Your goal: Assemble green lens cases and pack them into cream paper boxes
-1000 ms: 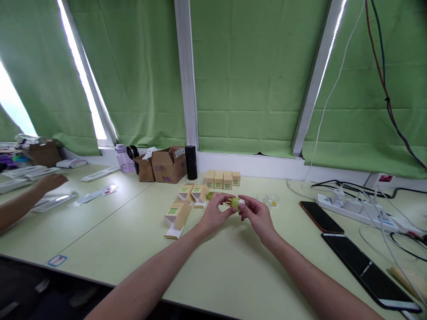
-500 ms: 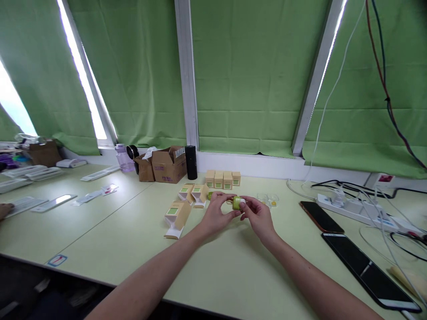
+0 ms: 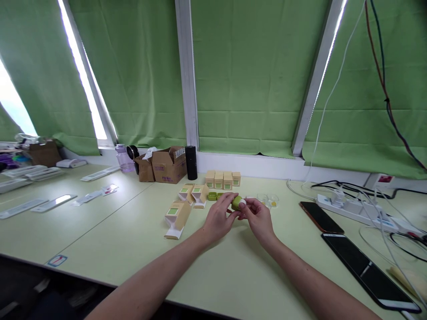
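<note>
My left hand (image 3: pixel 217 216) is closed, its fingertips on the green side of a small green jar (image 3: pixel 236 203). My right hand (image 3: pixel 258 218) pinches the white end of the same jar from the right, the thumb lying against it. The jar is tilted in the air above the table, partly covered by fingers. Just behind my left hand, small green round lids (image 3: pixel 212 196) lie on the table. Beyond my right hand are clear round pieces with yellow centres (image 3: pixel 273 201). To the left lie cream cartons with open flaps (image 3: pixel 176 216).
Several closed cartons (image 3: pixel 223 179) stand in a row at the back. Cardboard boxes (image 3: pixel 169 164) and a black cylinder (image 3: pixel 191 162) are left of them. Two phones (image 3: pixel 367 266) and a power strip (image 3: pixel 356 211) with cables lie at right. White trays (image 3: pixel 53 203) are at left.
My left fingers have shifted over the jar, which now shows a darker green side and tilts more. More of the green lids shows behind. Another person's hand at far left has left the view.
</note>
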The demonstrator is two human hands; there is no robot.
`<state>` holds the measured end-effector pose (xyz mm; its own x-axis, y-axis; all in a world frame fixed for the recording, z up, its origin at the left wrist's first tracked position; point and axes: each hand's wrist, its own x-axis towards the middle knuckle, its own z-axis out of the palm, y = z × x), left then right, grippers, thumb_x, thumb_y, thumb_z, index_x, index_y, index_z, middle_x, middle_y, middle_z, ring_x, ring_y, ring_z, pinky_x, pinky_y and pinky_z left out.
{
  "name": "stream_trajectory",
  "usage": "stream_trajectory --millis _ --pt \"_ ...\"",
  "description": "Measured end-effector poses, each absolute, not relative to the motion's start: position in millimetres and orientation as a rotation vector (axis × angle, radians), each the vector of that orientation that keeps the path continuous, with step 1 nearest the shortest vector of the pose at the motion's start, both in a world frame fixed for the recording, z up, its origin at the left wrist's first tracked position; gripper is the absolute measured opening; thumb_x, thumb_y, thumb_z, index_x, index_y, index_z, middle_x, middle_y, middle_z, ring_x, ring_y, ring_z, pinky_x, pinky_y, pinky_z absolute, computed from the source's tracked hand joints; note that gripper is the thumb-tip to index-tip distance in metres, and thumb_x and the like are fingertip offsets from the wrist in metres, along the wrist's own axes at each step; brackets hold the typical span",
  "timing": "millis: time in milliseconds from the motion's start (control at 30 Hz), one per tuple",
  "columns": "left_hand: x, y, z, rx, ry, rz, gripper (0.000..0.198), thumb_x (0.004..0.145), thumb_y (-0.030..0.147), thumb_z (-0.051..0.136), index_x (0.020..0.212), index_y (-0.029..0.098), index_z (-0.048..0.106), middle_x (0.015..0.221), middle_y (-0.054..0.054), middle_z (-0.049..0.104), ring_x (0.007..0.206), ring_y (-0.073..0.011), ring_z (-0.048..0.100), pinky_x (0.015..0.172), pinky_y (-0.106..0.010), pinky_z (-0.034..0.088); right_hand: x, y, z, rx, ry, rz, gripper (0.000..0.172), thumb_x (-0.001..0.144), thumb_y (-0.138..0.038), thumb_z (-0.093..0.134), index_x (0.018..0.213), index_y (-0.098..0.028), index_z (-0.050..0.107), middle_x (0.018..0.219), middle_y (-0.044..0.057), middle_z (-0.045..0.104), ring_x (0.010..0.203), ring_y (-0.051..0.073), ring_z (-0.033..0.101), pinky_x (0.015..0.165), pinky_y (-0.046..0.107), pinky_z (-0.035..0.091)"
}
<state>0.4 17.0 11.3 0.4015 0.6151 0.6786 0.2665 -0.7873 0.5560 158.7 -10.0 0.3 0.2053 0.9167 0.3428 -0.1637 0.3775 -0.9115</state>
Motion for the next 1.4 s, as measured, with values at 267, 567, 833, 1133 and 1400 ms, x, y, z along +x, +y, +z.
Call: stream_trajectory --millis 267,567,833,1133,1400 --pt "0 17 10 2.133 0.686 1.308 0.053 0.100 0.035 0.055 0.152 0.028 0.045 0.145 -0.015 0.053 0.120 -0.0273 0.060 0.088 -0.038 0.062 160 -15 1 -0.878 -1.254 0.813 0.041 0.081 -0.057 0.078 0.099 -0.021 0.066 0.083 0.005 0.072 0.070 0.019 0.068 0.065 0.035 0.060" --pt "-1 25 10 1.758 0.540 1.156 0.062 0.095 0.048 0.063 0.149 0.018 0.050 0.136 -0.018 0.062 0.117 -0.0290 0.063 0.100 -0.045 0.055 171 -18 0 -0.964 -1.715 0.052 0.038 0.095 -0.030 0.062 0.133 -0.027 0.057 0.139 0.013 0.058 0.096 0.022 0.069 0.062 0.033 0.062" --pt "0 23 14 1.713 0.496 1.105 0.058 0.094 0.049 0.065 0.142 0.018 0.057 0.137 -0.017 0.063 0.116 -0.0271 0.063 0.096 -0.040 0.055 177 -10 -9 -0.918 -1.877 -0.237 0.040 0.100 -0.017 0.051 0.139 -0.026 0.054 0.137 0.011 0.064 0.124 0.025 0.064 0.082 0.037 0.066" --pt "2 22 11 1.623 0.474 1.083 0.056 0.094 0.049 0.064 0.139 0.017 0.059 0.137 -0.017 0.064 0.119 -0.0287 0.064 0.098 -0.042 0.057 176 -9 -11 -0.912 -1.888 -0.378 0.042 0.099 -0.013 0.050 0.140 -0.024 0.054 0.131 0.011 0.069 0.121 0.025 0.067 0.094 0.042 0.063" --pt "11 22 9 1.599 0.528 1.153 0.048 0.094 0.040 0.065 0.133 0.014 0.059 0.131 -0.018 0.067 0.121 -0.0288 0.065 0.106 -0.047 0.053 175 -9 -10 -0.938 -1.902 -0.414 0.041 0.099 -0.012 0.049 0.139 -0.020 0.054 0.131 0.014 0.069 0.118 0.026 0.069 0.092 0.043 0.064"
